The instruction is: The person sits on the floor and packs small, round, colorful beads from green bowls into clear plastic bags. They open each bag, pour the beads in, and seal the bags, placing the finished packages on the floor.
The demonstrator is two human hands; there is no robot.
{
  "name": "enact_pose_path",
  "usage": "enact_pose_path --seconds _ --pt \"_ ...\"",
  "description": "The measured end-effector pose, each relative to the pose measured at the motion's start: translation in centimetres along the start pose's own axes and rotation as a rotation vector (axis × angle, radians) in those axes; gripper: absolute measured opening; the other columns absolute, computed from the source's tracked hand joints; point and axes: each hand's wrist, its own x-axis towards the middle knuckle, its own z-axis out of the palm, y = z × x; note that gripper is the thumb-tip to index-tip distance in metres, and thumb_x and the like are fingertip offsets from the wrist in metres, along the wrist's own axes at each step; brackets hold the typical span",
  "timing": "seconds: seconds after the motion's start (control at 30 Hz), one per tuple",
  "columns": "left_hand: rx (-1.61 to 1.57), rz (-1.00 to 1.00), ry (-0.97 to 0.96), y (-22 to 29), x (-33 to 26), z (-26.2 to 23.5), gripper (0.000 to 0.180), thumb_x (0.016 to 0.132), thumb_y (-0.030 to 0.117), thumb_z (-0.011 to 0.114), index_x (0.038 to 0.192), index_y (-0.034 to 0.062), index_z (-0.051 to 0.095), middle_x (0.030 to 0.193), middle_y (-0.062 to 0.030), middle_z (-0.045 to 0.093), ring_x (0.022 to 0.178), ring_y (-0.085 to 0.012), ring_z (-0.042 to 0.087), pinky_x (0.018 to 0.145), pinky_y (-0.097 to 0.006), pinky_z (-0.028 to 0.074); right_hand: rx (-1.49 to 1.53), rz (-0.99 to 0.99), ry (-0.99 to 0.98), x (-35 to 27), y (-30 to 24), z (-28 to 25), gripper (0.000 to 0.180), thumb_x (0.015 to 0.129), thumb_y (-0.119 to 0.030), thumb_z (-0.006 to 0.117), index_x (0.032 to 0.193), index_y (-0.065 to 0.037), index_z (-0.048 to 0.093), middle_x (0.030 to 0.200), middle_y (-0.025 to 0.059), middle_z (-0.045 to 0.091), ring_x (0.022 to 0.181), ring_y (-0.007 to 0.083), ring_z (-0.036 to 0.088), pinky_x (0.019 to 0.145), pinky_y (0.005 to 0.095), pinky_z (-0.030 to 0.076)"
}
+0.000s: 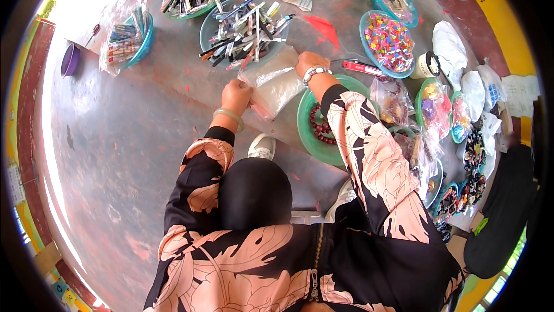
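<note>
A clear plastic bag is held between the left hand and right hand, each grip pinched closed on it, beside a round pale-blue plastic bowl; it seems largely unfilled, multicoloured slim pens being left loose in the bowl.

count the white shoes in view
2: in the picture, one shoe below the clear bag, another shoe, partly hidden, below the green bowl of red beads. More may be hidden.

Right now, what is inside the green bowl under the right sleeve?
In the green bowl, dark red beads show left of the right sleeve. The sleeve hides whatever lies beneath it.
</note>
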Motion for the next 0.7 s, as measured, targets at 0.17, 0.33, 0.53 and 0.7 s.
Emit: enact_pose_path --seconds 0.17,0.33,0.53,0.7 --pt "0.022 0.026 0.004 0.0 0.1 0.2 0.020 0.072 0.013 0.061 0.083 -0.0029 0.056 0.063 -0.0108 0.061 0.050 -0.0182 0.061 0.045 -0.029 0.049 -0.075 -0.249 0.316 -2.6 -1.4 -0.1 0.024 0.079 -0.015 0.048 0.098 -0.008 0.062 0.100 0.0125 0.061 0.098 0.0289 0.055 0.086 0.0422 0.041" --pt "0.235 0.136 0.135 -1.4 1.3 0.2 0.029 0.072 0.021 0.064 0.091 0.0006 0.056 0.081 -0.0155 0.063 0.072 -0.0271 0.063 0.064 -0.041 0.050 0.042 -0.301 0.015 -4.7 -3.6 1.2 0.038 0.080 -0.024 0.053 0.114 -0.006 0.051 0.128 0.0187 0.040 0.111 0.0356 0.046 0.089 0.0412 0.042" --pt "0.741 0.646 0.278 2.5 -3.3 0.6 0.043 0.072 0.017 0.064 0.111 0.0062 0.048 0.102 -0.0117 0.055 0.106 -0.0296 0.048 0.087 -0.042 0.038 -0.066 -0.143 -0.037 -4.9 -3.9 1.4 0.080 0.068 -0.041 0.069 0.135 -0.020 0.029 0.142 0.0165 0.020 0.129 0.0413 0.021 0.097 0.0472 0.034" --pt "0.895 1.021 0.119 0.5 -2.7 2.3 0.039 0.076 0.018 0.054 0.112 0.0027 0.050 0.116 -0.0138 0.049 0.114 -0.0281 0.043 0.096 -0.039 0.032 -0.086 -0.131 -0.072 -4.0 -4.4 3.0 0.085 0.068 -0.044 0.068 0.138 -0.023 0.024 0.144 0.0163 0.017 0.131 0.0408 0.018 0.102 0.0469 0.028"
